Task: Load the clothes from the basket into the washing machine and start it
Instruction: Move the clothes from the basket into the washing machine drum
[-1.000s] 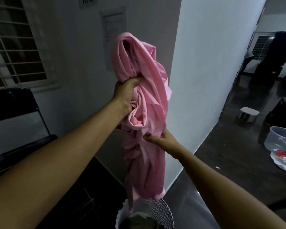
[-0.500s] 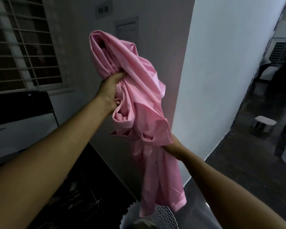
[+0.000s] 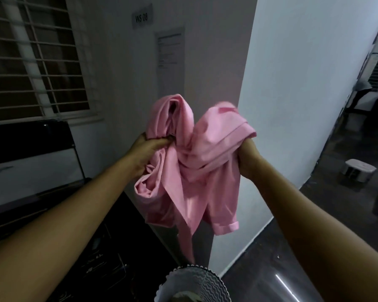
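Holding a pink shirt bunched in the air straight above the basket, one loose tail dangling nearly to its rim. Clenching a twisted fold in the left hand, above and left of the basket; clutching another bunch in the right hand, above and right. Probably light, soft and limp, prone to trailing. Better to gather the hanging tail into the bulk before loading.

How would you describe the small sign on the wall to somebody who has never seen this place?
Start at the barred window on the left and move right along the wall. The sign hangs high there, above a taller paper notice; only it reads WS 08.
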{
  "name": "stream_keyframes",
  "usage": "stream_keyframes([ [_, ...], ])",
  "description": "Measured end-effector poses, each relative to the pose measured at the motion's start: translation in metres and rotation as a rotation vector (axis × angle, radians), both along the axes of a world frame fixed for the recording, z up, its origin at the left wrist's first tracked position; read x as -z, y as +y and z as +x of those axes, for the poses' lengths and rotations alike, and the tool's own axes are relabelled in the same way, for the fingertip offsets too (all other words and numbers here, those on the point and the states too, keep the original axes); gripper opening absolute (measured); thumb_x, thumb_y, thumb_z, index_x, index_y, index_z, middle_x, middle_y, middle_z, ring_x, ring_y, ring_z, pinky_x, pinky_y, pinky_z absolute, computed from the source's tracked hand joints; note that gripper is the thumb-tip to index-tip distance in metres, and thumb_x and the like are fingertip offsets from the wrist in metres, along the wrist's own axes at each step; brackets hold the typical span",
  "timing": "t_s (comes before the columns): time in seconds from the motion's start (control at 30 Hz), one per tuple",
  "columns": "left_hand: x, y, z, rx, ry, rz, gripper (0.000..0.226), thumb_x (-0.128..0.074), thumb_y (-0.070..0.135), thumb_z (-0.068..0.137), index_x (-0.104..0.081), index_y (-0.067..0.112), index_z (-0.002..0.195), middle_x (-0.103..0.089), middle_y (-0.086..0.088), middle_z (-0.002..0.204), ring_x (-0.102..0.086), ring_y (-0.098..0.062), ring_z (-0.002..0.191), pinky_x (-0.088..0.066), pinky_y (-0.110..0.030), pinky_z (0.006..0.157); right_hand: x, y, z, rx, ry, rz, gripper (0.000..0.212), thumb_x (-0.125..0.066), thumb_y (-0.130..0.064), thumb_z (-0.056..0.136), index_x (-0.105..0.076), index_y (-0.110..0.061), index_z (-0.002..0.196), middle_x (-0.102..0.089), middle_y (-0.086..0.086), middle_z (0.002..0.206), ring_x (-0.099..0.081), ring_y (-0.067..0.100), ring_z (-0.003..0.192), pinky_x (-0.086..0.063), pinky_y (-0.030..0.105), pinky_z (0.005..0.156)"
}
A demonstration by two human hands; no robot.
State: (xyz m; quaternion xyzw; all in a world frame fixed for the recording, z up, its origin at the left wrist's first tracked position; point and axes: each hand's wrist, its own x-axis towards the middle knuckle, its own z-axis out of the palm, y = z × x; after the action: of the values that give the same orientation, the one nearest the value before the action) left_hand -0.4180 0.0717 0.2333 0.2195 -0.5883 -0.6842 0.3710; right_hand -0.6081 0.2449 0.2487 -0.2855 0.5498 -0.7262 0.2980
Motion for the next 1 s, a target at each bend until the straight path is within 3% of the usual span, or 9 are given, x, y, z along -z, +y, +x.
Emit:
stream_keyframes([
  [0.1, 0.0, 0.006, -0.005, 0.018, 0.046, 0.025, 0.038, -0.082, 0.013, 0.081, -0.071, 0.006, 0.117, -0.075, -0.021, 0.108, -0.071, -0.038, 0.104, -0.056, -0.054, 0.094, 0.006, -0.004, -0.003, 0.009, 0.116, 0.074, 0.033, -0.043, -0.049, 0.101, -0.057, -0.032, 0.125, -0.068, -0.009, 0.11, -0.067, 0.017, 0.109, -0.053, 0.022, 0.07],
  [0.17, 0.001, 0.006, -0.005, -0.009, 0.037, 0.02, 0.039, -0.08, 0.013, 0.083, -0.07, 0.006, 0.12, -0.074, -0.02, 0.109, -0.071, -0.038, 0.105, -0.056, -0.055, 0.094, 0.016, -0.008, 0.0, -0.118, 0.292, 0.212, 0.031, -0.044, -0.052, 0.098, -0.056, -0.036, 0.121, -0.068, -0.012, 0.103, -0.066, 0.01, 0.098, -0.052, 0.016, 0.063],
  [0.3, 0.006, 0.0, 0.007, -0.07, 0.025, 0.014, 0.038, -0.076, 0.012, 0.087, -0.067, 0.005, 0.123, -0.074, -0.019, 0.11, -0.071, -0.036, 0.104, -0.055, -0.055, 0.096, 0.019, -0.022, 0.004, -0.161, 0.267, 0.117, 0.026, -0.041, -0.036, 0.108, -0.059, -0.027, 0.126, -0.07, -0.005, 0.112, -0.068, 0.007, 0.101, -0.056, 0.018, 0.073],
  [0.43, 0.005, -0.005, 0.036, -0.18, 0.007, 0.014, 0.034, -0.073, 0.01, 0.089, -0.067, 0.003, 0.123, -0.077, -0.012, 0.095, -0.074, -0.026, 0.086, -0.06, -0.045, 0.087, 0.01, -0.052, 0.027, -0.299, 0.235, 0.163, 0.012, -0.053, -0.025, 0.099, -0.062, -0.021, 0.093, -0.068, -0.001, 0.08, -0.065, 0.014, 0.079, -0.055, 0.023, 0.064],
  [0.57, -0.004, -0.023, 0.075, -0.282, 0.052, 0.03, 0.023, -0.072, 0.01, 0.09, -0.071, 0.014, 0.112, -0.078, -0.008, 0.093, -0.075, -0.023, 0.086, -0.06, -0.04, 0.084, -0.008, -0.091, 0.056, -0.429, 0.145, 0.095, 0.024, -0.051, -0.014, 0.099, -0.056, -0.02, 0.077, -0.062, -0.007, 0.06, -0.061, 0.007, 0.057, -0.05, 0.021, 0.052],
  [0.63, -0.011, -0.036, 0.1, -0.358, 0.071, 0.028, 0.021, -0.072, 0.011, 0.09, -0.071, 0.017, 0.11, -0.078, -0.006, 0.094, -0.076, -0.023, 0.086, -0.06, -0.038, 0.081, -0.016, -0.109, 0.075, -0.498, 0.1, 0.038, 0.017, -0.053, -0.014, 0.099, -0.064, -0.018, 0.087, -0.069, -0.002, 0.074, -0.067, 0.012, 0.071, -0.056, 0.026, 0.061],
  [0.7, -0.018, -0.05, 0.129, -0.446, 0.087, 0.02, 0.026, -0.073, 0.012, 0.09, -0.07, 0.016, 0.115, -0.078, -0.008, 0.099, -0.076, -0.025, 0.091, -0.061, -0.039, 0.082, -0.02, -0.13, 0.099, -0.546, 0.066, 0.013, 0.019, -0.053, -0.012, 0.101, -0.069, -0.01, 0.11, -0.075, 0.01, 0.101, -0.072, 0.023, 0.095, -0.06, 0.036, 0.078],
  [0.8, -0.024, -0.072, 0.172, -0.553, 0.129, 0.008, 0.035, -0.073, 0.012, 0.089, -0.067, 0.009, 0.124, -0.077, -0.013, 0.105, -0.075, -0.028, 0.096, -0.061, -0.04, 0.084, -0.023, -0.163, 0.141, -0.632, 0.046, -0.009, 0.034, -0.054, -0.009, 0.1, -0.06, 0.002, 0.132, -0.064, 0.023, 0.131, -0.063, 0.035, 0.122, -0.055, 0.046, 0.099],
  [1.0, -0.015, -0.12, 0.256, -0.66, 0.107, -0.011, 0.034, -0.081, 0.02, 0.083, -0.072, 0.015, 0.116, -0.078, -0.008, 0.103, -0.076, -0.024, 0.096, -0.06, -0.039, 0.084, -0.009, -0.232, 0.23, -0.675, -0.035, -0.041, 0.03, -0.052, -0.008, 0.102, -0.063, -0.003, 0.129, -0.072, 0.015, 0.117, -0.069, 0.027, 0.108, -0.06, 0.036, 0.087],
])
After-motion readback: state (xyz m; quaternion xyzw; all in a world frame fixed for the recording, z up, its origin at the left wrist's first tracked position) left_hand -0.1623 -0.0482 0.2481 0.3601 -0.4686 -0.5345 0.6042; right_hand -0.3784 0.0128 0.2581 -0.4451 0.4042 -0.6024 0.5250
